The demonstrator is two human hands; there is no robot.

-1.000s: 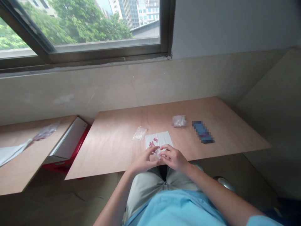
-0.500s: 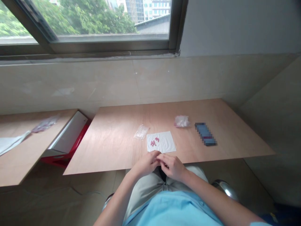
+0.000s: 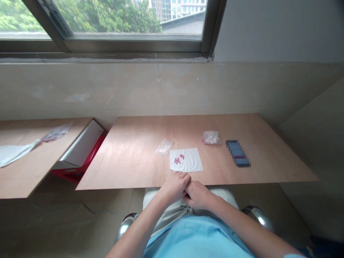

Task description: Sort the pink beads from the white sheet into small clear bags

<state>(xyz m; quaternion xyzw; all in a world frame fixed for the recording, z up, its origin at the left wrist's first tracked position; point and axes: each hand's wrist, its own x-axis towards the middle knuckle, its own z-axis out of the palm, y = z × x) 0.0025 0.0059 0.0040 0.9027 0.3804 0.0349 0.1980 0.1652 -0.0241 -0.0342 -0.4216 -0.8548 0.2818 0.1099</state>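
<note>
At the table's front edge my left hand (image 3: 176, 185) and my right hand (image 3: 200, 195) meet. My left fingers are curled and lie over the fingertips of the right hand. Those right fingers are bent in and partly covered; anything held between the hands is hidden. Just beyond them lies a small white cloth (image 3: 194, 160) with a fold line down its middle. Several small red pieces (image 3: 177, 159) rest in two clusters on its left half. Left of the cloth is a clear plastic bag (image 3: 164, 147).
A crumpled clear bag with whitish contents (image 3: 211, 137) lies behind the cloth, and a blurred-out dark phone-like object (image 3: 238, 153) to the right. Across a gap, the left table (image 3: 18, 186) bears a white cloth (image 3: 16, 154) and a plastic packet (image 3: 57, 133). A red stool (image 3: 71, 173) stands between.
My left hand has closed further over the right fingertips, and both hands have drawn tighter together. The camera view has shifted slightly. Things on the table stay in place.
</note>
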